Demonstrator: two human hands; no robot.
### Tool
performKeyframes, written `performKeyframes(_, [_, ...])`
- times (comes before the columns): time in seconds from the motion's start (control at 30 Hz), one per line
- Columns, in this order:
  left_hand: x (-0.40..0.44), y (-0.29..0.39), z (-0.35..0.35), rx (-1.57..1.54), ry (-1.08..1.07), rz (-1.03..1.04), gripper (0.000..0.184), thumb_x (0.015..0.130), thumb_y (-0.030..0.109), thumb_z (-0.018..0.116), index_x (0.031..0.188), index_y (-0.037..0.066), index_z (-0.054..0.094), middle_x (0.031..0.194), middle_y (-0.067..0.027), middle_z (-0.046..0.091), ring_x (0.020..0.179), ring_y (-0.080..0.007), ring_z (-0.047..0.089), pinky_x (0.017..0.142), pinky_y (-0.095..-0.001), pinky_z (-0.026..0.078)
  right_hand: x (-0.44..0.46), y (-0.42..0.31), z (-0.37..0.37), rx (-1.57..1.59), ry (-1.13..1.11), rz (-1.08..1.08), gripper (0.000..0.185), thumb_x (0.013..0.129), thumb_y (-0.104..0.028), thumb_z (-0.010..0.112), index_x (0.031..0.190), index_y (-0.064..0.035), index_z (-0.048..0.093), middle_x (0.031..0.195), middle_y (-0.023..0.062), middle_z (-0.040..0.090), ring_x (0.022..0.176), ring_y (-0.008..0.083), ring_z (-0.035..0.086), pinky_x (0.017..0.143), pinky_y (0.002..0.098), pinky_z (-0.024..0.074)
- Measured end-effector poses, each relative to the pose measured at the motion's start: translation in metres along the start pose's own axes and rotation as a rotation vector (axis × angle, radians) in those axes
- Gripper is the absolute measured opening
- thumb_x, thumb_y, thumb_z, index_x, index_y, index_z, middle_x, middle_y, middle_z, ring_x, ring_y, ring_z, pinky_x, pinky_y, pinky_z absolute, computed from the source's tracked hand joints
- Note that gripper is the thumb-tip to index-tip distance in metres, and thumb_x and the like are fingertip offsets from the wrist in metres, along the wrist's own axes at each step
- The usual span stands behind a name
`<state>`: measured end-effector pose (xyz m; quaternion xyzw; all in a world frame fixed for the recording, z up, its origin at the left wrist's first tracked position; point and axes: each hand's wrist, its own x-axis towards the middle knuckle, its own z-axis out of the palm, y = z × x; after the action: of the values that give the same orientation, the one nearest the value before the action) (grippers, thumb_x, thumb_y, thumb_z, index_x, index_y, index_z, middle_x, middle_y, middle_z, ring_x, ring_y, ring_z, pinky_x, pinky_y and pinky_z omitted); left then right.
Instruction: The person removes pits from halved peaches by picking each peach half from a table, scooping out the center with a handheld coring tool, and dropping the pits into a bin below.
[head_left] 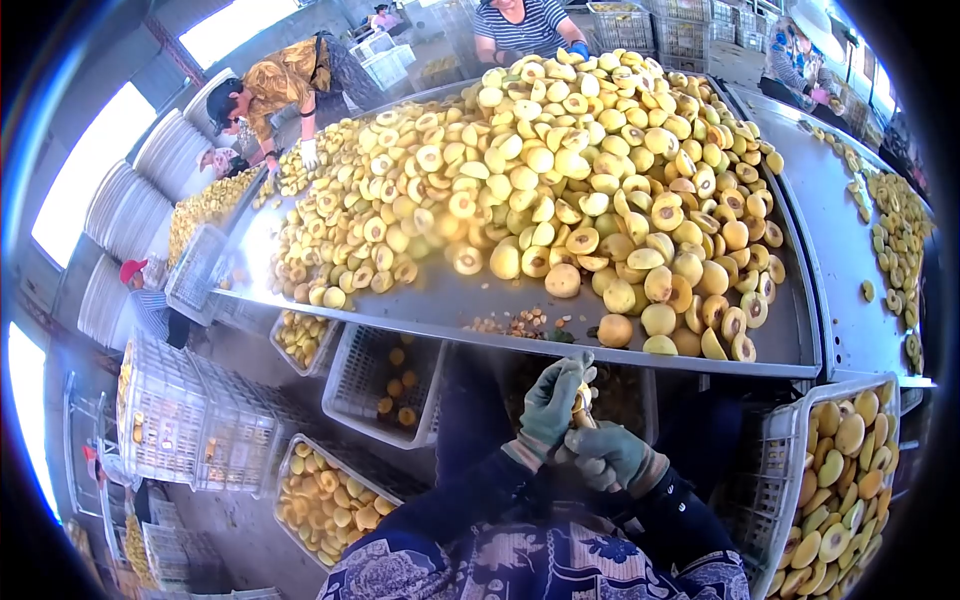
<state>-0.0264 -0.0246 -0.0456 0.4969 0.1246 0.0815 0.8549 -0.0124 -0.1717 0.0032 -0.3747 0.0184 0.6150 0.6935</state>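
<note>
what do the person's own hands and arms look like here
The left hand and right hand wear grey-green work gloves, the right one with a tan-looking cuff. The sleeves are dark navy, with a small white mark near the right wrist; blue-and-white floral cloth shows higher up.

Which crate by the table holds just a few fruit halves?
The crate left of the wearer's legs; bare floor shows between its halves, unlike heaped crates nearby.
</note>
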Motion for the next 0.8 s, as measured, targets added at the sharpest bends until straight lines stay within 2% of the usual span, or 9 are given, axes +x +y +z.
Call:
performKeyframes(0.13, [0.008,0.015,-0.003,-0.09,-0.095,-0.314,0.043,0.099,0.03,0.053,0.131,0.001,0.051,0.126,-0.0131,0.058,0.109,-0.0256,0.06,0.085,-0.0354,0.055,0.003,-0.001,0.009,-0.175,0.16,-0.059,0.03,0.089,-0.026,0.058,0.09,0.0035,0.06,0.052,-0.0001,0.046,0.036,0.0079,0.038,0.032,0.0194,0.0308])
performKeyframes(0.23, [0.006,0.043,0.002,-0.177,-0.312,-0.393,0.051,0.1,0.034,0.047,0.138,0.001,0.043,0.128,-0.0182,0.054,0.108,-0.0257,0.059,0.09,-0.037,0.051,-0.001,0.001,-0.012,0.093,-0.089,0.053,0.03,0.092,-0.025,0.055,0.093,0.004,0.061,0.051,-0.001,0.043,0.036,0.0073,0.036,0.033,0.0203,0.0297])
performKeyframes(0.27, [0.019,0.023,-0.009,-0.406,-0.387,-0.518,0.048,0.1,0.032,0.047,0.136,0.0,0.045,0.127,-0.0177,0.055,0.107,-0.0259,0.059,0.088,-0.037,0.053,0.002,0.004,-0.01,0.131,-0.151,0.031,0.03,0.093,-0.025,0.053,0.094,0.004,0.061,0.051,-0.0011,0.042,0.036,0.0072,0.035,0.033,0.0205,0.0295])
performKeyframes(0.37, [0.007,0.031,0.012,-0.297,-0.184,-0.306,0.039,0.099,0.025,0.05,0.128,-0.002,0.052,0.124,-0.0179,0.058,0.102,-0.0263,0.063,0.082,-0.037,0.055,0.016,0.025,-0.016,0.287,-0.34,-0.073,0.033,0.097,-0.023,0.045,0.101,0.0059,0.061,0.05,-0.0011,0.043,0.035,0.0092,0.038,0.033,0.0214,0.0324])
performKeyframes(0.53, [0.022,0.008,-0.011,-0.183,-0.158,-0.18,0.036,0.1,0.024,0.05,0.126,-0.002,0.055,0.11,-0.0135,0.067,0.095,-0.0215,0.065,0.078,-0.0336,0.056,0.018,0.031,-0.024,0.431,-0.494,-0.23,0.03,0.098,-0.022,0.047,0.1,0.0055,0.059,0.05,-0.0023,0.043,0.035,0.0092,0.038,0.033,0.0226,0.0336])
performKeyframes(0.6, [0.027,0.014,-0.011,-0.056,-0.068,-0.234,0.033,0.099,0.022,0.052,0.121,-0.002,0.059,0.11,-0.012,0.067,0.095,-0.0181,0.065,0.081,-0.0282,0.054,0.014,0.026,-0.027,0.418,-0.48,-0.231,0.03,0.098,-0.023,0.048,0.1,0.0051,0.059,0.05,-0.0021,0.044,0.036,0.0085,0.038,0.033,0.0225,0.0327])
performKeyframes(0.67, [0.027,0.021,-0.019,0.246,-0.12,-0.058,0.031,0.098,0.022,0.055,0.116,-0.002,0.063,0.11,-0.0106,0.067,0.097,-0.0146,0.063,0.084,-0.025,0.051,0.004,0.011,-0.024,0.232,-0.106,-0.098,0.027,0.096,-0.025,0.052,0.098,0.0007,0.06,0.057,-0.0005,0.05,0.041,0.0056,0.04,0.036,0.0197,0.0339])
performKeyframes(0.73, [0.037,0.038,-0.037,0.455,-0.142,0.074,0.027,0.096,0.021,0.058,0.109,-0.001,0.067,0.103,-0.0078,0.07,0.087,-0.0139,0.062,0.076,-0.0271,0.05,0.028,0.031,-0.046,-0.02,0.199,-0.168,0.022,0.093,-0.025,0.057,0.097,-0.0031,0.059,0.068,0.0015,0.057,0.047,0.0051,0.045,0.039,0.0186,0.0363])
performKeyframes(0.8, [0.049,0.08,-0.061,1.06,-0.07,0.094,0.022,0.092,0.018,0.061,0.102,0.002,0.07,0.092,-0.0092,0.072,0.08,-0.0141,0.065,0.073,-0.0276,0.051,0.029,0.034,-0.051,0.061,0.208,-0.169,0.02,0.092,-0.024,0.059,0.096,-0.0048,0.059,0.074,0.0027,0.059,0.05,0.0054,0.047,0.04,0.0186,0.0374])
